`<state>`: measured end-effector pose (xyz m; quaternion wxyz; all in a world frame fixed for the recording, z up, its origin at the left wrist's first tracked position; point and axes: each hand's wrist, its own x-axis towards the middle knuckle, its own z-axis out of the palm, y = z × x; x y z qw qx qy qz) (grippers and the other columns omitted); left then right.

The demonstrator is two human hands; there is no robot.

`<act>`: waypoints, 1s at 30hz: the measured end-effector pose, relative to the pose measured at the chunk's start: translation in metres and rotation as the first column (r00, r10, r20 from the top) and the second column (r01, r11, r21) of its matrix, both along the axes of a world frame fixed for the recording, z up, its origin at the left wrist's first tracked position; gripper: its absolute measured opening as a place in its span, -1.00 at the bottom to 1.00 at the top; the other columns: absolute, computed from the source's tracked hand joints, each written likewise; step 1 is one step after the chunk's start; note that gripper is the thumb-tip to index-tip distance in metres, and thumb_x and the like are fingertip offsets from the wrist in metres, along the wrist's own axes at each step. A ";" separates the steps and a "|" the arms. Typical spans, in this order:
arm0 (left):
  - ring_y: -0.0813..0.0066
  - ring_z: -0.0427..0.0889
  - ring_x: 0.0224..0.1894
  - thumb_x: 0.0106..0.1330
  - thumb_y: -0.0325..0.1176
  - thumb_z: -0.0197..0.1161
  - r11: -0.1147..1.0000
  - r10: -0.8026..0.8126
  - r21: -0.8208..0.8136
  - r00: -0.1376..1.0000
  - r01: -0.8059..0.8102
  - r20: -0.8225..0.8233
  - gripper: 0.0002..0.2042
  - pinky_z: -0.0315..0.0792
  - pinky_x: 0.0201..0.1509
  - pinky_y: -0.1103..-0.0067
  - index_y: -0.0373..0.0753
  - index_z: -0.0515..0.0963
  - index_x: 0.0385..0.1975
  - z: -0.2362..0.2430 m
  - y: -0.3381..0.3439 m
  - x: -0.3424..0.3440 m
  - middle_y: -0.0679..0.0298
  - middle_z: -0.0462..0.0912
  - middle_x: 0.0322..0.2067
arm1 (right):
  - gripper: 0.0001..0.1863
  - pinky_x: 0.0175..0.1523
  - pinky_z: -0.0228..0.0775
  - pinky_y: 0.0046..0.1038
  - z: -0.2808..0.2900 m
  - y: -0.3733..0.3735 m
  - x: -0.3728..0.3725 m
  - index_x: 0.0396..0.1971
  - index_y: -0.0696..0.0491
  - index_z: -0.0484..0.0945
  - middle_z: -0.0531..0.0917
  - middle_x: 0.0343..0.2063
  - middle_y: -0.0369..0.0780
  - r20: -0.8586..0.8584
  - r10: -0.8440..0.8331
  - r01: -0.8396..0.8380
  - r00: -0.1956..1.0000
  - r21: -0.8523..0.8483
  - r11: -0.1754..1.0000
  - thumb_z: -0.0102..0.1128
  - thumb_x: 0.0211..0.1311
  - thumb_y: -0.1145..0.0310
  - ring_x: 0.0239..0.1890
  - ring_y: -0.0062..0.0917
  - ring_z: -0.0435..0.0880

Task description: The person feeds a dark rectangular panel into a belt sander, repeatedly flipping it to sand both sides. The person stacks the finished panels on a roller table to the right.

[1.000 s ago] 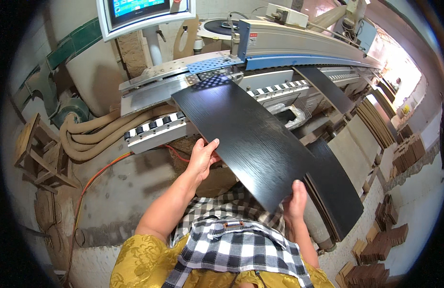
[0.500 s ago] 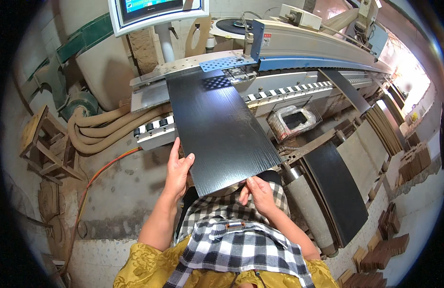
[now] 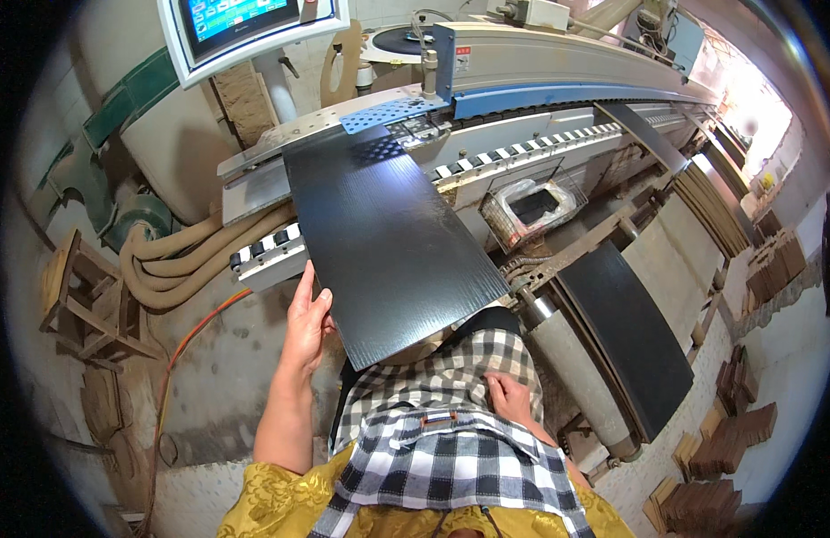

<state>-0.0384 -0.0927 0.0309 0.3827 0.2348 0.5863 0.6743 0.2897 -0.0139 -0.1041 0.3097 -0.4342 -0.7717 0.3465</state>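
well, we have a black panel (image 3: 392, 255) lying slantwise in front of us, its far end up at the perforated blue plate (image 3: 379, 117) of the machine, where small dots of light fall on its surface. its middle crosses the roller track (image 3: 531, 146), and its near end juts out toward our checked apron (image 3: 464, 457). our left hand (image 3: 309, 325) is at the panel's left edge, near the close corner: the index finger points up along that edge, the thumb stands a little apart from it, and the other fingers are loosely bent. we cannot tell how far they reach beneath the board, or whether they grip it. our right hand (image 3: 512, 397) is away from the panel, low over the apron, its fingers curled in and partly out of sight, so we cannot tell if they have hold of anything. to our right, a stack of black boards (image 3: 628, 336) lies beside a metal roller (image 3: 581, 381), and a wire basket (image 3: 500, 224) sits below the track. to our left are thick hoses (image 3: 168, 255) and a wooden stool (image 3: 67, 287).
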 end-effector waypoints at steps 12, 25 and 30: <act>0.79 0.29 -0.65 0.28 -0.38 0.00 0.999 -0.030 0.042 0.999 0.030 0.016 -0.42 0.24 -0.60 0.81 -0.10 -0.08 0.27 -0.003 0.028 0.015 0.47 0.35 -0.53 | -0.84 -0.53 0.34 -0.41 0.000 0.001 0.000 -0.38 0.08 0.58 0.54 -0.69 -0.12 0.001 0.010 -0.010 1.000 0.032 0.999 0.06 0.12 0.36 -0.63 -0.33 0.56; 0.72 0.30 -0.65 0.28 -0.35 -0.01 0.998 -0.052 0.031 0.998 0.051 0.031 -0.40 0.32 -0.57 0.74 -0.13 -0.13 0.27 0.006 0.083 0.054 0.42 0.34 -0.51 | -0.79 -0.55 0.29 -0.55 0.005 0.001 0.007 -0.31 0.12 0.54 0.54 -0.71 -0.24 -0.162 -0.096 0.039 0.982 -0.323 0.946 -0.03 0.20 0.35 -0.66 -0.60 0.50; 0.70 0.35 -0.66 0.29 -0.37 -0.03 0.997 -0.066 0.037 0.997 0.065 0.029 -0.39 0.36 -0.58 0.73 -0.13 -0.17 0.28 0.000 0.119 0.072 0.36 0.40 -0.51 | -0.78 -0.64 0.18 -0.70 0.021 0.018 0.040 -0.26 0.11 0.49 0.48 -0.75 -0.32 -0.352 -0.323 0.122 0.879 -0.489 0.864 -0.08 0.26 0.31 -0.76 -0.75 0.33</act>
